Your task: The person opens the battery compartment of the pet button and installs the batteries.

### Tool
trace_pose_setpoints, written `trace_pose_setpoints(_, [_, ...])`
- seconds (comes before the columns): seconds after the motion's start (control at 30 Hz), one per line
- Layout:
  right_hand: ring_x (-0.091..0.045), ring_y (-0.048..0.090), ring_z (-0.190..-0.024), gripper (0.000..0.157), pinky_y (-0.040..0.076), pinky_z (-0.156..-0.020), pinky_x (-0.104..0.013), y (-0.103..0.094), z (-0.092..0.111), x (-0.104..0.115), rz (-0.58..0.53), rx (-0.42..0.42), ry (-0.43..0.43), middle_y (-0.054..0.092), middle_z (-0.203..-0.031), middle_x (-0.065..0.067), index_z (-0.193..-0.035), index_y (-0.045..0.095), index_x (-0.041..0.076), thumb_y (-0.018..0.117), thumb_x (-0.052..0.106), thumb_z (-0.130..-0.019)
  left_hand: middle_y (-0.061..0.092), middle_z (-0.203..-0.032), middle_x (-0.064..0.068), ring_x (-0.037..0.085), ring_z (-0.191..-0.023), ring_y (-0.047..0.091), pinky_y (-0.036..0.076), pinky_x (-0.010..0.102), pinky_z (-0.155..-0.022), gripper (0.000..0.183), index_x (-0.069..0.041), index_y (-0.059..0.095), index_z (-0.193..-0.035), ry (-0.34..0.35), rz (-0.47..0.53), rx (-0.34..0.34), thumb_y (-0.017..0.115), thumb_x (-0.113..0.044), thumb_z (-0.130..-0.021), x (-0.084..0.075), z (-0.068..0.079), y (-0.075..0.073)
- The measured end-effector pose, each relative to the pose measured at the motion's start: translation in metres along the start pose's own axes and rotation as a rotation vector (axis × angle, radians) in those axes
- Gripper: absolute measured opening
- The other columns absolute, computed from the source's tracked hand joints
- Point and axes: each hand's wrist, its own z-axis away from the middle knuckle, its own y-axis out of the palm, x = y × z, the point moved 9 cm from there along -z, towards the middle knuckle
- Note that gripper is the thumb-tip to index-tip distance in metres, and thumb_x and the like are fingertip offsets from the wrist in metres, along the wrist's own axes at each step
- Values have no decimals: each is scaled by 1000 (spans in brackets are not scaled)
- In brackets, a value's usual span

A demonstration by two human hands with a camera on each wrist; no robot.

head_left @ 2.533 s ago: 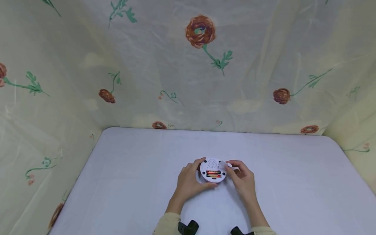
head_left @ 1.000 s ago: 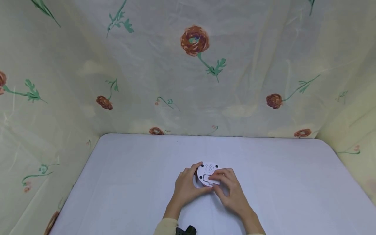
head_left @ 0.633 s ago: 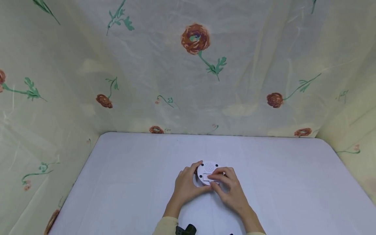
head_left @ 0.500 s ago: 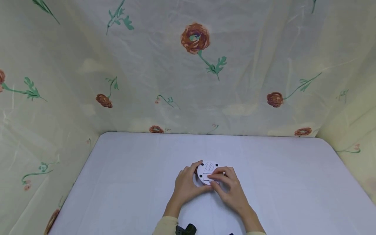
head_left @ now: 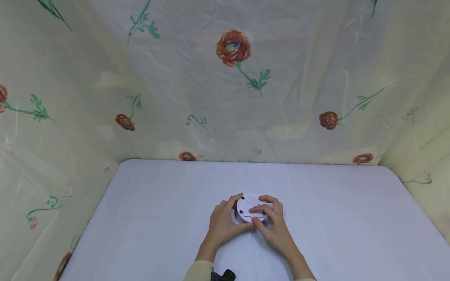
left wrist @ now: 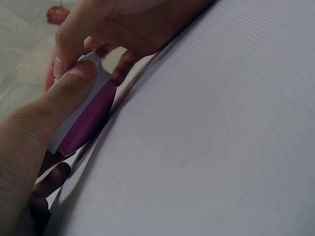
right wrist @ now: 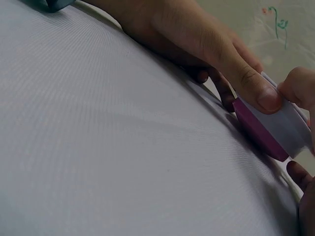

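A round white device [head_left: 251, 200] with a speaker grille and dark rubber feet is held underside up; its lower part shows purple [left wrist: 91, 120] in the left wrist view. My left hand [head_left: 223, 220] grips its left side, with the thumb along the near rim. Over the battery compartment lies a white battery cover [head_left: 251, 214], partly hidden by fingers. My right hand [head_left: 275, 220] holds the cover: thumb at its near edge, index finger bent onto it, another finger at the device's far right edge. Whether the cover sits flush cannot be told. The batteries are hidden.
A white-covered table [head_left: 168, 203] spreads around the hands. Flower-patterned sheeting [head_left: 168, 78] rises behind it and at both sides. A dark wrist camera mount [head_left: 225, 275] shows at the left sleeve.
Exposed batteries at first are now covered by the battery cover, which the right hand brought leftward onto the compartment. Most recently, a right finger lifted from the cover toward the device's far right edge.
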Motion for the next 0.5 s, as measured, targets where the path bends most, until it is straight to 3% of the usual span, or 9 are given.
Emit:
trace_pose_setpoints(0.1, [-20,23,-124,34,18,-100,-26,3,0,-3,2,34,54,28,-133,-6,-110,56,25,66,19,-78,54,-98,-12,6,-83,45,34,25,-70,92,-38,33,-132,-3,0,-1,52,-81,-53,0,0,0])
trace_pose_setpoints(0.3, [-24,23,-126,51,24,-97,-51,10,-2,-3,-11,150,124,20,-137,-9,-130,40,24,59,21,-83,54,-98,-15,5,-83,45,34,25,-71,92,-37,33,-132,19,-7,-17,52,-81,-53,-2,1,-1])
trace_pose_setpoints(0.5, [-29,22,-125,59,20,-96,-55,9,-5,19,-74,177,170,22,-133,-17,-134,35,16,55,4,-79,55,-98,-16,4,-82,45,34,24,-72,93,-36,35,-132,45,-4,-43,54,-80,-52,-4,2,-4])
